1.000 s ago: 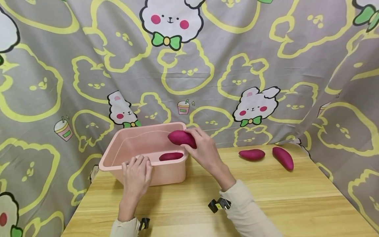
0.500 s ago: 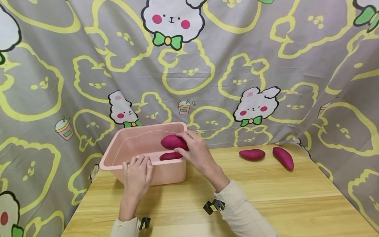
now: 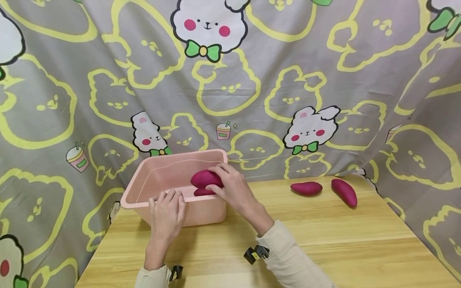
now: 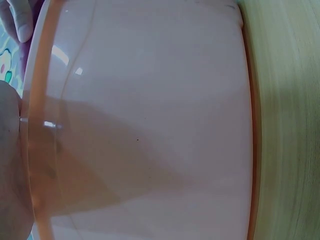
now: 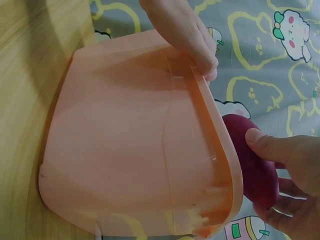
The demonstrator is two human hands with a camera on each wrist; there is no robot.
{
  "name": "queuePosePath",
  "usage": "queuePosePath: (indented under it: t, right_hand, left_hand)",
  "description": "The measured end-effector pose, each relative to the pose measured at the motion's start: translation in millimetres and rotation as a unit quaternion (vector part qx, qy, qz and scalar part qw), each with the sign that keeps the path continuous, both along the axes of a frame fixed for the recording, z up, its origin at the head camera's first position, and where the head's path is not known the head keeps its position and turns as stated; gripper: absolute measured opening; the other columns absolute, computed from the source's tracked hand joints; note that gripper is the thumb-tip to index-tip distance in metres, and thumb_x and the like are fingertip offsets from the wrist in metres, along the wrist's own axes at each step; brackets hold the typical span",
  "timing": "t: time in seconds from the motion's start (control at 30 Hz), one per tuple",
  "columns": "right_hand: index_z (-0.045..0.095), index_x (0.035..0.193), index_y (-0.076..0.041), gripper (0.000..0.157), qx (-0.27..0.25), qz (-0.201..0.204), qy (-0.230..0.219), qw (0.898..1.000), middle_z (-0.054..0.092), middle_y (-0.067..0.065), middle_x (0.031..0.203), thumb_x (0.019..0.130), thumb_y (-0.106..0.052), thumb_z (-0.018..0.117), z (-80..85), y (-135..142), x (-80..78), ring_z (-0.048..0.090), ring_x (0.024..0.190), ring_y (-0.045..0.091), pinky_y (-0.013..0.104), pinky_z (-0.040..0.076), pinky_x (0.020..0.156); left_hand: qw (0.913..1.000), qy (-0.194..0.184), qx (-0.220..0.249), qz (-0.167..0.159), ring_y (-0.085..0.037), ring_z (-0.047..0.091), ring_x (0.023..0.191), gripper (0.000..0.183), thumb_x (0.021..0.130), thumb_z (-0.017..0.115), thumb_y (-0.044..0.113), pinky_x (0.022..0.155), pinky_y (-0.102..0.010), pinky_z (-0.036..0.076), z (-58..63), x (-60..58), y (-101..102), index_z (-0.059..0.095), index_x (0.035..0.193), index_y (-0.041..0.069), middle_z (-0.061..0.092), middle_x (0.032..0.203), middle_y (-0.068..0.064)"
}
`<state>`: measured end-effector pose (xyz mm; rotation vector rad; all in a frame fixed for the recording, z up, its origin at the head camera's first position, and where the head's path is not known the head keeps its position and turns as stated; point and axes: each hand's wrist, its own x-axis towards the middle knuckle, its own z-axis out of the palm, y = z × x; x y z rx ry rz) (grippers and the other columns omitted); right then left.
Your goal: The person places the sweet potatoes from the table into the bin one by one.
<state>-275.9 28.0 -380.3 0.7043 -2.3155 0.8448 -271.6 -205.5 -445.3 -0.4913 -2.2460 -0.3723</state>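
Note:
A pink plastic bin [image 3: 203, 213] stands at the back left of the table. My left hand [image 3: 166, 215] grips its front rim, fingers curled over the edge. My right hand [image 3: 235, 190] holds a purple sweet potato [image 3: 203, 178] between thumb and fingers, inside the bin's right end. Below it lies a second sweet potato [image 3: 201, 192], partly covered by the held one. In the right wrist view the thumb presses on the near side of the held sweet potato [image 5: 252, 165], just past the bin's rim. The left wrist view shows mostly the bin's outer wall [image 4: 150, 115].
Two more sweet potatoes, one lying sideways [image 3: 307, 188] and one slanted [image 3: 344, 193], rest toward the table's back right. Behind the wooden table [image 3: 324, 240] hangs a grey cartoon-print curtain [image 3: 252, 92], close to the bin's back.
The right hand has carried its sweet potato left and down into the bin, over the one lying there. My left hand stays on the rim.

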Motion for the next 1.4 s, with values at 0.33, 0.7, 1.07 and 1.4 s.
queuePosePath:
  t: [0.33, 0.7, 1.07, 1.4]
  right_hand:
    - [0.073, 0.122, -0.006, 0.044, 0.015, 0.015, -0.001, 1.0, 0.067, 0.008, 0.118, 0.083, -0.023, 0.086, -0.3, -2.8, 0.7, 0.067, 0.106, 0.024, 0.039, 0.055, 0.094]
    - [0.07, 0.119, -0.011, 0.042, 0.043, 0.007, -0.043, 0.998, 0.069, 0.003, 0.113, 0.085, -0.029, 0.084, -3.7, -1.8, 2.7, 0.065, 0.099, 0.02, 0.035, 0.056, 0.086]
    - [0.073, 0.12, -0.009, 0.038, 0.061, 0.003, -0.051, 0.997, 0.068, 0.005, 0.114, 0.088, -0.028, 0.082, -4.8, -5.1, 2.9, 0.066, 0.098, 0.019, 0.034, 0.056, 0.086]
    - [0.073, 0.119, -0.009, 0.033, 0.068, 0.006, -0.039, 0.997, 0.069, 0.005, 0.113, 0.09, -0.025, 0.08, -6.0, -7.9, 4.3, 0.067, 0.099, 0.019, 0.033, 0.056, 0.089]
  left_hand:
    - [1.0, -0.009, -0.002, 0.0, -0.038, 0.056, 0.09, 0.032, 0.102, 0.038, 0.025, 0.083, -0.059, 0.033, -0.7, -0.8, 2.0, 0.06, 0.087, 0.008, 0.067, 0.093, -0.012]
    - [1.0, -0.009, -0.004, 0.0, -0.038, 0.056, 0.09, 0.032, 0.102, 0.038, 0.025, 0.084, -0.06, 0.032, -2.1, -2.1, 3.1, 0.06, 0.086, 0.008, 0.066, 0.092, -0.012]
    - [1.0, -0.007, -0.004, 0.001, -0.038, 0.056, 0.088, 0.031, 0.102, 0.038, 0.024, 0.082, -0.059, 0.032, -1.2, -0.2, 2.3, 0.059, 0.086, 0.007, 0.065, 0.09, -0.012]
    - [1.0, -0.001, 0.002, -0.001, -0.039, 0.056, 0.089, 0.031, 0.101, 0.037, 0.023, 0.082, -0.059, 0.032, -1.6, 0.4, 0.3, 0.059, 0.086, 0.007, 0.065, 0.089, -0.012]
